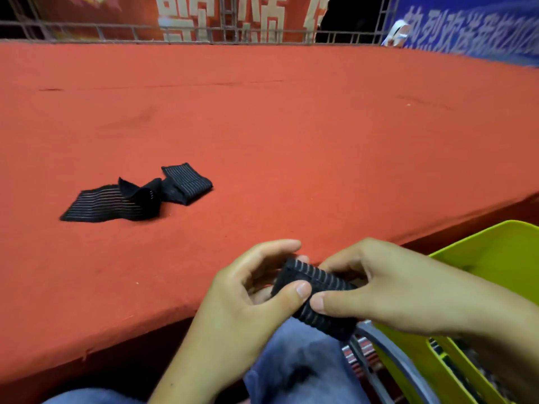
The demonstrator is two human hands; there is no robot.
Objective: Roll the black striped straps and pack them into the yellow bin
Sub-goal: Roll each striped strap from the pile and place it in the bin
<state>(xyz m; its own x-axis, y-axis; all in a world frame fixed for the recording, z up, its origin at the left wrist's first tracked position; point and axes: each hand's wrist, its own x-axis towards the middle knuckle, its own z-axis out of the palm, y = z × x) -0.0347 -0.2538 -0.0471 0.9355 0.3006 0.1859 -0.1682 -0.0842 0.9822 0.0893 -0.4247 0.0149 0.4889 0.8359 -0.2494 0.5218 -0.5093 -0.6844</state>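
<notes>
Both my hands are on one rolled black striped strap [319,298], held in the air just off the near edge of the table, above my lap. My left hand [248,290] grips the roll's left end, thumb pressed onto the top and fingers curled round the far side. My right hand [388,287] pinches it from the other side, thumb on the front face, right next to my left thumb, with the fingers wrapped over the back. The roll sits tilted, with the end by my left hand higher and farther from me and the other end lower and nearer my knee. Just to the right of my right hand, beside my leg, is the yellow bin [495,258], with its open rim close under my right wrist; something dark lies in its lower part, too blurred to make out. Ahead of my left hand and well apart from it, a loose black striped strap [116,204] lies crumpled on the red tablecloth [291,126], one end flat, the middle humped up, the far end folded over. Below my hands, blue trousers [291,363] cover my knees. Far beyond both hands, a metal railing [116,29] carries a red banner [96,13] and a blue banner [466,27].
</notes>
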